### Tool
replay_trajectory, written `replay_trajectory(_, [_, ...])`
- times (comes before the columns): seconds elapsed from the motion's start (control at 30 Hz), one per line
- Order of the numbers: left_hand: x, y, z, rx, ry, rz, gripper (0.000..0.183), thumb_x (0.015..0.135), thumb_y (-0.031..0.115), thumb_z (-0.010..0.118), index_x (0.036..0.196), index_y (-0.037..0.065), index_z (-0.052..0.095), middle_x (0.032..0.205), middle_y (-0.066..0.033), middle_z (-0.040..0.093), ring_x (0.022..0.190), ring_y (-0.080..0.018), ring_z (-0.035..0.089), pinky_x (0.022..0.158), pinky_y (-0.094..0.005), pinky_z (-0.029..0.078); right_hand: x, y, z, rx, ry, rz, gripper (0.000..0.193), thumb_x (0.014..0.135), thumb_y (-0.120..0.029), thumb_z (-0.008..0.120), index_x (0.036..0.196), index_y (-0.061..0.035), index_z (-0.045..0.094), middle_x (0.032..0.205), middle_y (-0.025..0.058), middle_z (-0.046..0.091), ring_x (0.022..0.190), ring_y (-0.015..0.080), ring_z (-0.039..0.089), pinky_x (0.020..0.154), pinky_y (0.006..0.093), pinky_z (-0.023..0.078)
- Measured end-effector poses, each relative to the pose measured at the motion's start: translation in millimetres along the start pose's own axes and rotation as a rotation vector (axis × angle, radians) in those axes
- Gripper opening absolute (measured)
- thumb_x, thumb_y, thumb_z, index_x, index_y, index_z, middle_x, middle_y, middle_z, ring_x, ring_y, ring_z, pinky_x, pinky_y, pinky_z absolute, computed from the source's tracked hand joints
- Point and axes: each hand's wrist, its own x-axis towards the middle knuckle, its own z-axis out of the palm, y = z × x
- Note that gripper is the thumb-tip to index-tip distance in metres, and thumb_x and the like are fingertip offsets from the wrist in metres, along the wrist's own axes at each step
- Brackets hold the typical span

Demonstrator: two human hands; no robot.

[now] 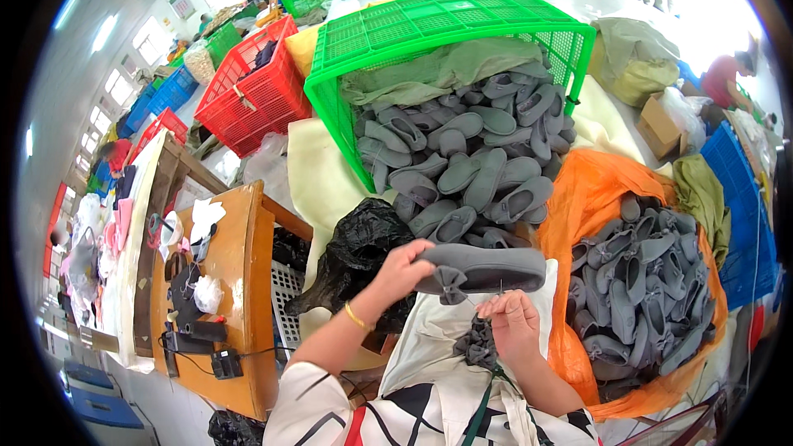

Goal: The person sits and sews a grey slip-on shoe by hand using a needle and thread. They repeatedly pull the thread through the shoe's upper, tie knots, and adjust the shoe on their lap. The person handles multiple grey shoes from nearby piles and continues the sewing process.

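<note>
A grey slip-on shoe [487, 267] with a small bow [451, 282] at its toe is held up sideways in front of me. My left hand [402, 271] grips it by the toe end, fingers closed. Just under the shoe, my right hand [510, 320] is pinched on a thin needle-like thing, and a faint thread seems to run between the bow and these fingers. A bunch of loose grey bows [477, 344] lies on the white cloth [421, 355] over my lap, beside my right hand.
Ahead, a green crate [438, 29] tipped on its side spills many grey shoes [462, 173]. An orange bag [578, 198] at right holds more shoes. Black plastic [363, 248] lies left of my hands. Further left stand a wooden table [248, 281] and a red crate [256, 91].
</note>
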Motion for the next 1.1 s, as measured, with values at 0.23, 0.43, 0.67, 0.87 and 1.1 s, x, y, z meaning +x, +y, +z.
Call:
replay_trajectory(0.23, [77.0,3.6,-11.7,0.729,-0.599,-0.097,0.037,0.073,0.024,0.065,0.102,0.001,0.070,0.083,-0.0126,0.070,0.078,-0.0187,0.065,0.074,-0.0328,0.052,0.0,26.1,-8.4,0.195,0.070,0.195,0.024,0.106,-0.021,0.048,0.089,-0.0044,0.054,0.083,0.0067,0.059,0.080,0.0191,0.060,0.088,0.0401,0.051])
replay_trajectory(0.43, [68.5,-78.6,25.7,0.696,0.145,0.372,0.030,0.082,0.028,0.073,0.099,0.003,0.065,0.090,-0.0138,0.064,0.086,-0.0324,0.062,0.075,-0.0423,0.051,-9.9,47.7,-57.4,-0.121,0.354,0.180,0.023,0.105,-0.021,0.050,0.095,-0.0021,0.059,0.090,0.0067,0.064,0.085,0.0174,0.064,0.085,0.0347,0.054])
replay_trajectory(0.67, [8.0,-43.8,31.6,0.791,0.415,0.528,0.021,0.086,0.025,0.072,0.084,0.006,0.064,0.082,-0.0104,0.058,0.078,-0.0299,0.054,0.072,-0.0380,0.046,-30.8,37.5,-129.2,-0.760,0.327,0.279,0.026,0.104,-0.019,0.052,0.099,0.0025,0.064,0.090,0.0058,0.066,0.085,0.0138,0.065,0.082,0.0290,0.054])
replay_trajectory(0.87, [-13.9,-51.7,32.4,0.685,0.306,0.227,0.028,0.086,0.031,0.074,0.086,0.006,0.063,0.086,-0.0100,0.058,0.078,-0.0285,0.057,0.070,-0.0369,0.048,-1.3,22.4,-119.7,-0.884,0.255,0.232,0.024,0.103,-0.017,0.052,0.095,0.0028,0.064,0.086,0.0046,0.065,0.075,0.0113,0.061,0.073,0.0263,0.051])
replay_trajectory(1.1, [-9.1,-66.6,32.5,0.550,0.165,0.187,0.026,0.083,0.024,0.076,0.093,0.005,0.062,0.083,-0.0102,0.060,0.077,-0.0256,0.060,0.068,-0.0367,0.049,3.7,1.9,-108.0,-1.018,0.297,0.123,0.020,0.098,-0.011,0.055,0.090,0.0047,0.066,0.080,0.0071,0.065,0.072,0.0140,0.062,0.072,0.0265,0.050])
